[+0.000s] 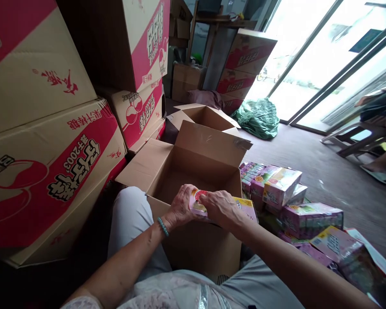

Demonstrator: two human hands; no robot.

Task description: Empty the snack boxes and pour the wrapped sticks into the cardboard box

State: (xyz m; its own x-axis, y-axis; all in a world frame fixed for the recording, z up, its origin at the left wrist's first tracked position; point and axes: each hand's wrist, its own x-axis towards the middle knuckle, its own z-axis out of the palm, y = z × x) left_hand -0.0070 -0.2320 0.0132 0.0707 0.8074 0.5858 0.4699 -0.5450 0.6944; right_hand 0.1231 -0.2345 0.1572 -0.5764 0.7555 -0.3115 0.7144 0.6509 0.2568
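Observation:
Both hands grip one small pink and yellow packet (247, 207) over the near edge of an open cardboard box (193, 171). My left hand (181, 207), a teal bead bracelet on its wrist, pinches the packet's left end. My right hand (221, 209) is closed over its middle and hides much of it. The box stands on the floor between my knees with its flaps spread out.
Tall red and tan cartons (48, 171) are stacked on the left. A heap of pink and green packets (296, 206) lies on the floor to the right. A second open box (206, 116) and a green bag (259, 118) sit behind. Another person's legs (381, 161) show at far right.

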